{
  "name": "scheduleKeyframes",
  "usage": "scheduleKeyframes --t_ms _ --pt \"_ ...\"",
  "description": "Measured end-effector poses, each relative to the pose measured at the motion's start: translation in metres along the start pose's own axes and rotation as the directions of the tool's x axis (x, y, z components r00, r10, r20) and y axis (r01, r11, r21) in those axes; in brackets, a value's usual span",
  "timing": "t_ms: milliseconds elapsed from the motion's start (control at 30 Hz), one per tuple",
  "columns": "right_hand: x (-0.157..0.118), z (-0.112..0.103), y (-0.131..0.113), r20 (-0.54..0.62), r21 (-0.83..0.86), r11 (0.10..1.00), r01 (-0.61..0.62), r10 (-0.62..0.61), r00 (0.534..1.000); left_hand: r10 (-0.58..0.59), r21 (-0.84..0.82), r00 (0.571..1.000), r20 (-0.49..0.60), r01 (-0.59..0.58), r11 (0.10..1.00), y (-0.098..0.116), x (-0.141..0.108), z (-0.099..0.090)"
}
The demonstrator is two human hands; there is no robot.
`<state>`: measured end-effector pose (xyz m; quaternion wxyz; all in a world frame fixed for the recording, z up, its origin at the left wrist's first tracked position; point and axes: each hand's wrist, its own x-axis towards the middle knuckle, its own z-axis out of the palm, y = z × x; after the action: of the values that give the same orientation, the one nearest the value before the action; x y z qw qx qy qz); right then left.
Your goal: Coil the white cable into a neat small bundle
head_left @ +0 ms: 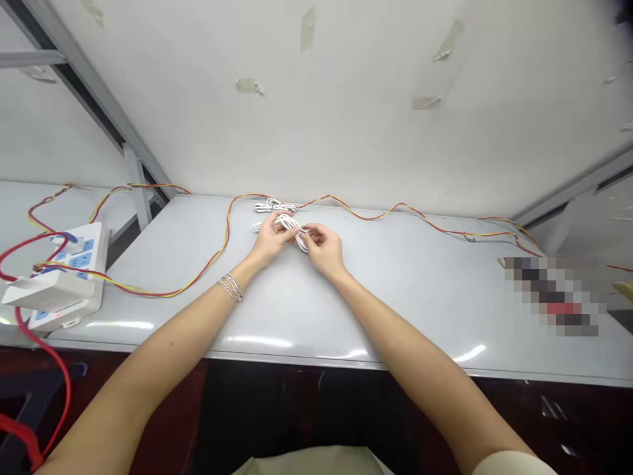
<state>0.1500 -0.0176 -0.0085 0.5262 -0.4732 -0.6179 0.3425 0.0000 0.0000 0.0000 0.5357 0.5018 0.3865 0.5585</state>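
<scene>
As L hand (270, 241), R hand (325, 249) grip, wht cable bundle (289, 223) lies btwn.

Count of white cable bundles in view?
2 clear: one white coiled cable bundle held by left hand and right hand, another white bundle behind, near the white wall. White loops beside the left hand may be a partly hidden third.

The left hand (270, 241) and right hand (325, 250) are bare. A silvery bracelet (231, 288) of several chain-like strands rings the left wrist; a small dark spot (171, 344) marks that forearm (190, 330). A cream sleeve (512, 464) and pale olive clothing (314, 462) show too.
</scene>
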Motion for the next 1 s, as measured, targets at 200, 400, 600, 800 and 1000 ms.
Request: scheduleKeyframes --t_ms 200,400,600,800,1000 --pt "0.004 0.000 0.006 0.000 -0.039 0.998 -0.040 0.040 0.999 0.070 0.188 0.996 0.058 -0.079 0.979 -0.001 0.003 -0.003" --pt "0.005 0.001 0.007 0.019 -0.075 0.997 -0.014 0.015 1.000 0.052 0.307 0.997 0.054 -0.066 0.950 0.003 0.002 -0.006" --pt "0.006 0.000 0.006 0.085 -0.099 0.995 0.017 -0.009 0.996 0.048 0.342 0.997 0.057 -0.065 0.938 0.003 0.002 -0.008" --pt "0.007 -0.002 0.005 0.157 -0.192 0.975 0.111 -0.081 0.984 -0.034 0.304 0.996 0.077 0.009 0.953 0.003 0.003 -0.011" --pt "0.005 -0.001 -0.003 0.235 -0.267 0.938 0.222 -0.160 0.959 -0.128 0.280 0.991 0.044 0.111 0.954 0.009 0.000 -0.008"
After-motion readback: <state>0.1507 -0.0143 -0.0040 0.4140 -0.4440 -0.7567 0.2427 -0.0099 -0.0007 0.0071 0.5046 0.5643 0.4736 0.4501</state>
